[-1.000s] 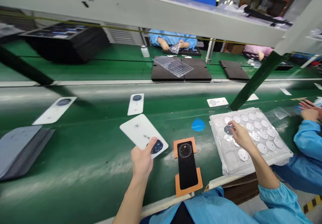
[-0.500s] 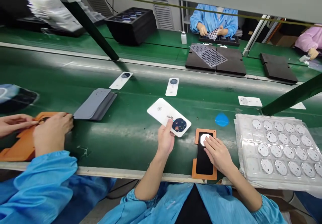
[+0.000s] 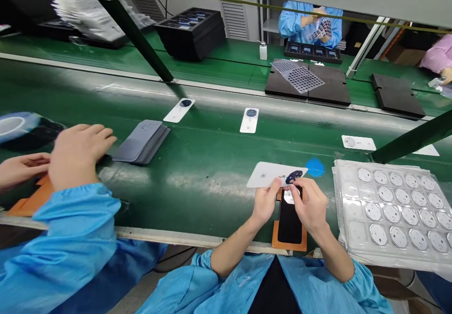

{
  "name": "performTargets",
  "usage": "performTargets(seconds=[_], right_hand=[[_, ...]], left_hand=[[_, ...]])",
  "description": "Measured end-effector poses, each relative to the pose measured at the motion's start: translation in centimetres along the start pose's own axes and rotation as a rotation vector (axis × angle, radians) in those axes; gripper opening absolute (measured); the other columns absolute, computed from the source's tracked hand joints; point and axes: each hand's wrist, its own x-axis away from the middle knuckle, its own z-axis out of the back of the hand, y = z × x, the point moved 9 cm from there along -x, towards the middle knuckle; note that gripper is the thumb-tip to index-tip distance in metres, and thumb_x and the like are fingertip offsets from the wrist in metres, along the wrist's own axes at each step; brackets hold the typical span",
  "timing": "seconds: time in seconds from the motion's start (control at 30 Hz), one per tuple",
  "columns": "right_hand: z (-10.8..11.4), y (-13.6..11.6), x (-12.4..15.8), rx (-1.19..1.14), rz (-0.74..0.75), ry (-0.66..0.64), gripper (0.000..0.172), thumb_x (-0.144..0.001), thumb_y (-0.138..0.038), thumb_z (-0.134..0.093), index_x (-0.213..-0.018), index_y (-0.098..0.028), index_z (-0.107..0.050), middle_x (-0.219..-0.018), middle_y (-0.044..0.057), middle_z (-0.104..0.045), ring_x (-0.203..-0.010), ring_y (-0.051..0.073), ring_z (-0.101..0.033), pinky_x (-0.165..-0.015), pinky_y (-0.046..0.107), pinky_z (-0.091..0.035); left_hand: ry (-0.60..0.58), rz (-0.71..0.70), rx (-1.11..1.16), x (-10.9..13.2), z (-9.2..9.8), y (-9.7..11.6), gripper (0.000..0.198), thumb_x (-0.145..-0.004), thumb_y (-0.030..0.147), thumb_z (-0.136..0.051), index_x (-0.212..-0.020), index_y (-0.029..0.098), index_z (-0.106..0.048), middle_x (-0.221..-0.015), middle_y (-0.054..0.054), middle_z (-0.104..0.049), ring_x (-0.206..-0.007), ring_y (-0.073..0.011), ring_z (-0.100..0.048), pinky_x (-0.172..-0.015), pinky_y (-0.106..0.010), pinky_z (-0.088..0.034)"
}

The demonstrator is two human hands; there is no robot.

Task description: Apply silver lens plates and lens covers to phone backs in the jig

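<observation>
My left hand point(image 3: 265, 202) grips a white phone back cover point(image 3: 269, 174) by its near edge, holding it flat just above the orange and black jig point(image 3: 289, 231). My right hand point(image 3: 308, 204) is closed on the cover's end with the dark camera ring point(image 3: 294, 177), fingertips pinched beside it. A small white round piece point(image 3: 288, 196) lies on the jig under my hands. A clear blister tray point(image 3: 390, 210) of round lens pieces sits to the right.
Green conveyor belt point(image 3: 197, 182) carries white covers point(image 3: 250, 119) and a blue disc point(image 3: 315, 167). A stack of grey covers point(image 3: 143, 140) lies left. A co-worker's hands point(image 3: 76, 151) work at the left over an orange jig. Black foam trays point(image 3: 307, 85) sit across the belt.
My left hand swung the white cover to the right over the jig. My right hand lifted off the jig and closed on the cover's camera end. The co-worker's hand rose.
</observation>
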Motion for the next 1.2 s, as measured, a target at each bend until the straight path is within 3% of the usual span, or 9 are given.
performTargets(seconds=[0.13, 0.3, 0.57, 0.83, 0.97, 1.1, 1.2], right_hand=[[0.0, -0.4, -1.2, 0.012, -0.06, 0.075, 0.009, -0.096, -0.025, -0.061, -0.092, -0.022, -0.068, -0.088, 0.006, -0.072, -0.081, 0.019, -0.07, -0.075, 0.033, -0.058], [0.2, -0.4, -1.3, -0.014, -0.056, 0.089, 0.013, -0.096, -0.02, -0.057, -0.089, -0.022, -0.067, -0.087, 0.006, -0.072, -0.08, 0.018, -0.07, -0.072, 0.032, -0.058], [0.4, -0.1, -1.3, -0.072, -0.088, 0.08, 0.011, -0.095, -0.022, -0.059, -0.09, -0.022, -0.068, -0.09, 0.007, -0.073, -0.083, 0.019, -0.071, -0.074, 0.032, -0.059], [0.2, 0.1, -1.0, -0.026, -0.094, 0.091, 0.016, -0.095, -0.018, -0.053, -0.093, -0.022, -0.069, -0.094, 0.007, -0.074, -0.087, 0.019, -0.071, -0.078, 0.033, -0.058], [0.1, 0.4, -0.9, 0.054, -0.097, 0.085, 0.014, -0.095, -0.02, -0.054, -0.088, -0.022, -0.065, -0.087, 0.005, -0.071, -0.079, 0.018, -0.068, -0.07, 0.03, -0.054], [-0.1, 1.0, -1.1, 0.063, -0.122, 0.064, 0.015, -0.092, -0.019, -0.051, -0.079, -0.022, -0.058, -0.076, 0.003, -0.064, -0.07, 0.016, -0.061, -0.066, 0.028, -0.05], [-0.3, 2.3, -1.4, 0.02, -0.177, 0.017, 0.014, -0.085, -0.019, -0.051, -0.072, -0.023, -0.055, -0.072, 0.001, -0.061, -0.066, 0.015, -0.059, -0.066, 0.027, -0.049]], left_hand=[[-0.037, -0.019, -0.008, 0.6, -0.7, -0.8, 0.052, -0.087, 0.06, -0.069, -0.108, 0.013, -0.076, -0.113, -0.014, -0.074, -0.106, -0.0282, -0.069, -0.097, -0.038, -0.055], [-0.039, -0.052, -0.043, 1.0, -0.8, -0.6, 0.052, -0.088, 0.062, -0.066, -0.103, 0.014, -0.078, -0.111, -0.014, -0.075, -0.11, -0.0286, -0.068, -0.104, -0.039, -0.051], [-0.064, -0.065, -0.073, 1.3, -0.9, -0.9, 0.053, -0.091, 0.06, -0.064, -0.115, 0.014, -0.075, -0.117, -0.014, -0.073, -0.111, -0.0282, -0.068, -0.104, -0.039, -0.051], [-0.195, -0.257, -0.272, 2.0, -2.9, 2.4, 0.049, -0.098, 0.054, -0.054, -0.126, 0.018, -0.071, -0.129, -0.014, -0.066, -0.117, -0.0285, -0.063, -0.105, -0.04, -0.05], [-0.269, -0.342, -0.368, 2.5, -3.8, 3.3, 0.048, -0.098, 0.051, -0.055, -0.133, 0.02, -0.067, -0.137, -0.015, -0.061, -0.127, -0.0293, -0.058, -0.111, -0.043, -0.045], [-0.274, -0.254, -0.399, 2.5, -3.5, 1.7, 0.044, -0.099, 0.045, -0.056, -0.133, 0.02, -0.067, -0.134, -0.013, -0.065, -0.125, -0.029, -0.061, -0.112, -0.042, -0.046], [-0.149, -0.063, -0.36, 1.5, -1.9, -0.6, 0.041, -0.096, 0.048, -0.061, -0.117, 0.017, -0.075, -0.117, -0.012, -0.073, -0.114, -0.0298, -0.067, -0.106, -0.041, -0.051]])
